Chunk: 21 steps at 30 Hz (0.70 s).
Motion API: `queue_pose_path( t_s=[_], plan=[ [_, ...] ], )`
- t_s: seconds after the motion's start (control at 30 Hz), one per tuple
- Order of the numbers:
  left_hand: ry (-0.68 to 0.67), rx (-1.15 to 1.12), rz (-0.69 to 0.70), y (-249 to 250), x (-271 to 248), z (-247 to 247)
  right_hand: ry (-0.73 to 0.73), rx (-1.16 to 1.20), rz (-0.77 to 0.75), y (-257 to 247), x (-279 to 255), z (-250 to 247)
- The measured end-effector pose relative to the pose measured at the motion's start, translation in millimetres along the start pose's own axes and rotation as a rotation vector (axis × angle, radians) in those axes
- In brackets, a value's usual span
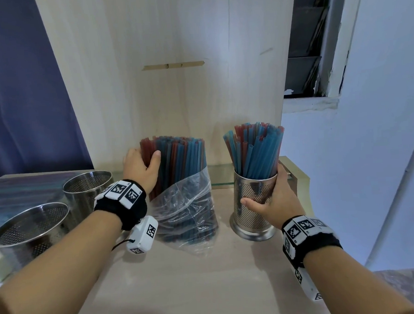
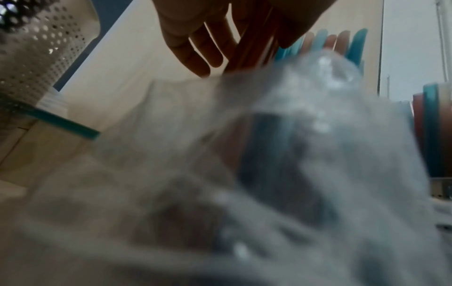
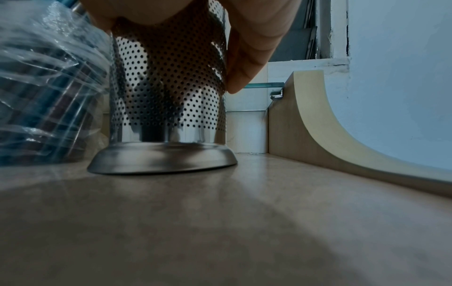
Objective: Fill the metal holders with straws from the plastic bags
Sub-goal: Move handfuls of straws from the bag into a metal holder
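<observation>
A clear plastic bag (image 1: 187,208) stands in the middle of the counter, with a thick bundle of red and blue straws (image 1: 179,158) sticking out of its top. My left hand (image 1: 145,159) grips a clump of red straws at the bundle's left edge, thumb in front and fingers behind; in the left wrist view the red straws (image 2: 254,48) pass between thumb and fingers (image 2: 195,58). To the right, a perforated metal holder (image 1: 254,202) packed with straws (image 1: 256,149) stands upright. My right hand (image 1: 267,189) wraps round its upper wall, fingers (image 3: 247,58) curled against the holder (image 3: 168,100).
Two empty perforated holders stand at the left, one further back (image 1: 87,187) and one nearer (image 1: 32,226). A wooden back panel (image 1: 173,74) rises behind the straws. A glass shelf edge (image 1: 222,185) runs along the back, and a curved wooden side piece (image 3: 318,116) bounds the right.
</observation>
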<state>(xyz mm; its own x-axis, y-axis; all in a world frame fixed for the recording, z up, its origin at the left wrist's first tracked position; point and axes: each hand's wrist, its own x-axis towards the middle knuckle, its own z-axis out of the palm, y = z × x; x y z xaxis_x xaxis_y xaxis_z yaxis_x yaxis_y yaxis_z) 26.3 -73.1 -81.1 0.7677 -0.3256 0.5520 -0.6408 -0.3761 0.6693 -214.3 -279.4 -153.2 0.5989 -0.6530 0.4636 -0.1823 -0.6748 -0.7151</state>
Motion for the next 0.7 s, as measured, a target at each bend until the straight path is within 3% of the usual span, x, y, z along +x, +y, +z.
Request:
queue_pose_path(
  t_s=[0.2, 0.7],
  plan=[
    [-0.055, 0.061, -0.015, 6.2, -3.3, 0.9, -0.006, -0.002, 0.009, -1.0, -1.0, -1.4],
    [0.032, -0.11, 0.045, 46.2, 15.8, -21.8, 0.002, 0.035, -0.025, 6.3, 1.4, 1.3]
  ],
)
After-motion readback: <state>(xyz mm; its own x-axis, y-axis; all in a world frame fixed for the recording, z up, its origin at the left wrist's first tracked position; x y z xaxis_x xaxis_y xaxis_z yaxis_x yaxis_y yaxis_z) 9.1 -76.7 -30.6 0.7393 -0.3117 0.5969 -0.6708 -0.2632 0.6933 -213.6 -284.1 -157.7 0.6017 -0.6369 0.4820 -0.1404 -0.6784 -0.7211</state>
